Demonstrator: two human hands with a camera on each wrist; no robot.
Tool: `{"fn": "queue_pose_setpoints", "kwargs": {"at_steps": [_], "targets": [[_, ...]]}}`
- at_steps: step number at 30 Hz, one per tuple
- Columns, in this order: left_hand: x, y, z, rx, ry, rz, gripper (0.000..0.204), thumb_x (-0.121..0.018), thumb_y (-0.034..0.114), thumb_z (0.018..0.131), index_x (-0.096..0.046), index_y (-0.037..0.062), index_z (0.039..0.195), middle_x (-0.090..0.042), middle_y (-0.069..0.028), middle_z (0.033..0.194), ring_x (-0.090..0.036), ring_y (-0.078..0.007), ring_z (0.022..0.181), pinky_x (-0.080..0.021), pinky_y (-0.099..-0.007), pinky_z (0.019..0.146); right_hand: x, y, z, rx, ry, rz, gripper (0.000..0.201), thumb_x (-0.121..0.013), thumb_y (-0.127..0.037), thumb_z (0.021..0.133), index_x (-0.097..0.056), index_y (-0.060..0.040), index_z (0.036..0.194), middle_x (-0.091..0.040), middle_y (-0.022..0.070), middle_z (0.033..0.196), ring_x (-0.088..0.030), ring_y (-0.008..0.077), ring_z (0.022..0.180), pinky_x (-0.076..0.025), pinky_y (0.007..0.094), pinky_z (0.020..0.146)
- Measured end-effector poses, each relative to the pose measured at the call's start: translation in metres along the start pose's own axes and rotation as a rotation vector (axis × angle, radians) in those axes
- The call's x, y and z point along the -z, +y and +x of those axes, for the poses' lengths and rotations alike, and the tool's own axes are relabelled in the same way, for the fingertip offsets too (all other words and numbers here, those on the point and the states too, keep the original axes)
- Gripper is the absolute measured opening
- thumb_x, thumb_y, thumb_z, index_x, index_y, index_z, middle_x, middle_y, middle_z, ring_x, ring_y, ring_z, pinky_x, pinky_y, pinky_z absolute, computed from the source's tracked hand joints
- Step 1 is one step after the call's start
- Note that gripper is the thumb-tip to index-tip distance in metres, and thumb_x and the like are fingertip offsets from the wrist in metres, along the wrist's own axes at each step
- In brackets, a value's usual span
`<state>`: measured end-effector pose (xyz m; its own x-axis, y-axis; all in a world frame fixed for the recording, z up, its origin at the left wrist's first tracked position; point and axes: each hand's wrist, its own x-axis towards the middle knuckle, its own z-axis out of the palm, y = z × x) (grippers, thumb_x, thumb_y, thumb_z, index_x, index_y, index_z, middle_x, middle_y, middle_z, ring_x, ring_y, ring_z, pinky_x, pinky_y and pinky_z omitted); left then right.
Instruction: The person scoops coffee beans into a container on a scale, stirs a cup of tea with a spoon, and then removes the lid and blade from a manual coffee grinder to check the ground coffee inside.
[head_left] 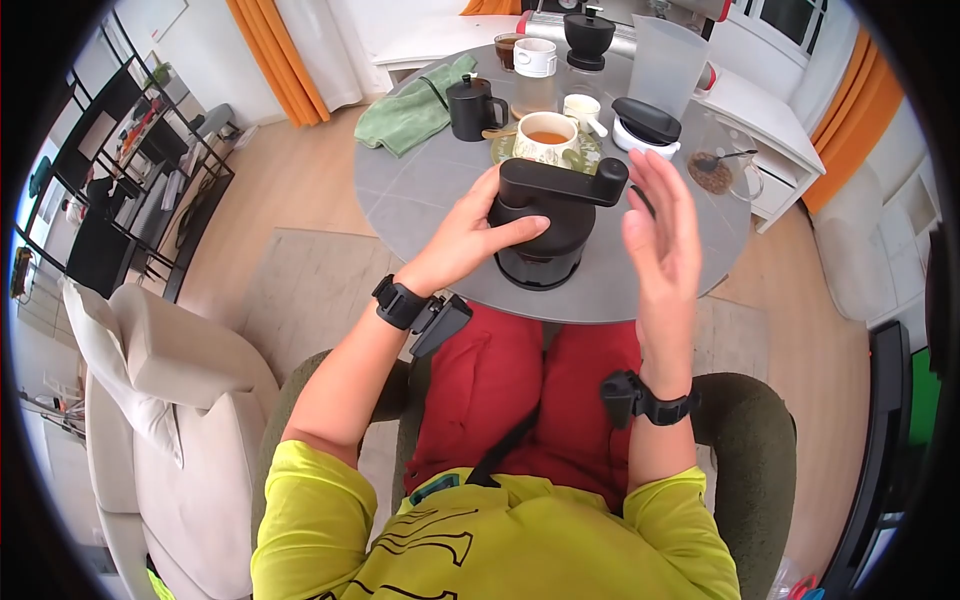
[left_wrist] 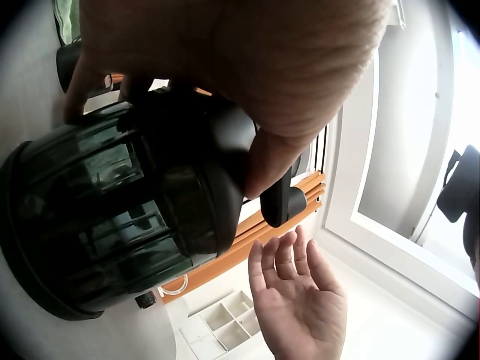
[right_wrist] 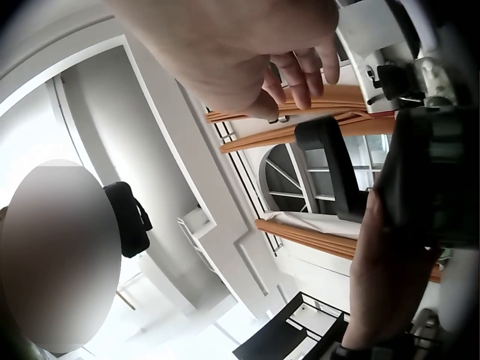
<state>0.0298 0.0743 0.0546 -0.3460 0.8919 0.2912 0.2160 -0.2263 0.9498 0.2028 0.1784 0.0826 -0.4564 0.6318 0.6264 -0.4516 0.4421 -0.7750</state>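
Observation:
A black manual coffee grinder stands upright at the near edge of the round grey table. My left hand grips its upper body, thumb across the front and fingers round the far side. On top lies the crank arm, its knob pointing right. The left wrist view shows the grinder's see-through ribbed lower part close up. Just right of the knob, my right hand is raised with fingers extended and nothing held. In the right wrist view its fingers hang apart from the crank.
Behind the grinder a patterned cup of brown drink sits on a green saucer. A black lidded mug and green cloth are left. A glass jug with granules and spoon stands right, near a black-and-white lidded container.

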Motion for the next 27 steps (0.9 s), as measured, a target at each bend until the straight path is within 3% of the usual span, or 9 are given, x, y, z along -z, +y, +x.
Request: {"fn": "queue_pose_setpoints", "kwargs": {"at_steps": [5, 7, 11, 15, 17, 19, 23, 26, 27], "targets": [[0.001, -0.001, -0.001, -0.008, 0.005, 0.034, 0.062, -0.070, 0.024, 0.084, -0.043, 0.0041, 0.135, -0.045, -0.0097, 0.131, -0.046, -0.0203, 0.121, -0.037, -0.0327, 0.102, 0.009, -0.002, -0.003, -0.114, 0.015, 0.000, 0.039, -0.056, -0.008, 0.093, -0.047, -0.0005, 0.130, -0.051, 0.0142, 0.130, -0.050, 0.0190, 0.121, -0.038, 0.0308, 0.101], [0.002, 0.000, -0.001, 0.003, 0.004, 0.034, 0.062, -0.070, 0.024, 0.083, -0.043, 0.0041, 0.135, -0.045, -0.0097, 0.131, -0.046, -0.0202, 0.121, -0.037, -0.0327, 0.103, 0.012, -0.006, -0.002, -0.221, 0.144, 0.020, 0.039, -0.056, -0.007, 0.093, -0.047, -0.0007, 0.130, -0.051, 0.0149, 0.131, -0.049, 0.0196, 0.122, -0.037, 0.0312, 0.102], [0.000, -0.001, -0.001, 0.007, 0.007, 0.000, 0.062, -0.071, 0.024, 0.083, -0.043, 0.0038, 0.135, -0.045, -0.0103, 0.131, -0.045, -0.0205, 0.121, -0.037, -0.0330, 0.103, -0.003, -0.004, -0.003, -0.049, 0.026, 0.001, 0.031, -0.056, -0.005, 0.093, -0.051, -0.0007, 0.123, -0.056, 0.0084, 0.115, -0.052, 0.0138, 0.111, -0.040, 0.0286, 0.097], [0.001, -0.002, -0.001, -0.005, 0.010, 0.010, 0.062, -0.071, 0.024, 0.083, -0.043, 0.0039, 0.135, -0.045, -0.0101, 0.131, -0.046, -0.0203, 0.121, -0.037, -0.0330, 0.103, 0.010, -0.003, -0.006, -0.218, 0.106, 0.024, 0.040, -0.057, -0.005, 0.092, -0.045, -0.0004, 0.131, -0.052, 0.0123, 0.128, -0.048, 0.0198, 0.122, -0.035, 0.0310, 0.103], [0.002, 0.001, -0.001, 0.012, 0.002, 0.033, 0.061, -0.070, 0.023, 0.083, -0.043, 0.0039, 0.135, -0.045, -0.0100, 0.130, -0.046, -0.0200, 0.121, -0.037, -0.0328, 0.103, 0.006, -0.001, -0.004, -0.207, 0.156, 0.022, 0.039, -0.057, -0.005, 0.092, -0.046, -0.0001, 0.130, -0.054, 0.0110, 0.123, -0.051, 0.0180, 0.117, -0.036, 0.0294, 0.101], [0.002, -0.001, -0.001, 0.005, 0.005, 0.030, 0.061, -0.070, 0.023, 0.084, -0.043, 0.0039, 0.135, -0.045, -0.0099, 0.130, -0.046, -0.0200, 0.121, -0.037, -0.0328, 0.103, -0.002, 0.000, -0.001, -0.024, 0.102, -0.011, 0.031, -0.056, -0.005, 0.092, -0.052, -0.0003, 0.123, -0.056, 0.0046, 0.104, -0.052, 0.0108, 0.100, -0.039, 0.0262, 0.093], [0.001, -0.001, -0.001, 0.003, 0.007, 0.023, 0.061, -0.070, 0.023, 0.084, -0.043, 0.0039, 0.135, -0.046, -0.0096, 0.130, -0.046, -0.0200, 0.121, -0.037, -0.0328, 0.103, -0.005, -0.008, -0.007, -0.141, 0.086, 0.064, 0.032, -0.057, -0.005, 0.092, -0.052, -0.0003, 0.123, -0.055, 0.0046, 0.105, -0.052, 0.0113, 0.100, -0.039, 0.0266, 0.094], [0.001, 0.000, -0.001, 0.008, 0.002, 0.027, 0.061, -0.071, 0.022, 0.084, -0.043, 0.0039, 0.135, -0.046, -0.0091, 0.130, -0.045, -0.0197, 0.122, -0.037, -0.0329, 0.103, 0.010, -0.001, -0.006, -0.181, 0.119, -0.045, 0.046, -0.057, -0.006, 0.092, -0.043, -0.0002, 0.135, -0.049, 0.0134, 0.133, -0.045, 0.0212, 0.127, -0.032, 0.0317, 0.106], [0.001, 0.000, -0.001, 0.008, 0.001, 0.027, 0.061, -0.071, 0.022, 0.084, -0.043, 0.0039, 0.135, -0.046, -0.0091, 0.130, -0.045, -0.0197, 0.122, -0.037, -0.0329, 0.103, 0.009, 0.000, -0.004, -0.182, 0.120, -0.046, 0.046, -0.057, -0.006, 0.092, -0.043, -0.0002, 0.135, -0.049, 0.0134, 0.133, -0.045, 0.0212, 0.127, -0.032, 0.0317, 0.106]]}}
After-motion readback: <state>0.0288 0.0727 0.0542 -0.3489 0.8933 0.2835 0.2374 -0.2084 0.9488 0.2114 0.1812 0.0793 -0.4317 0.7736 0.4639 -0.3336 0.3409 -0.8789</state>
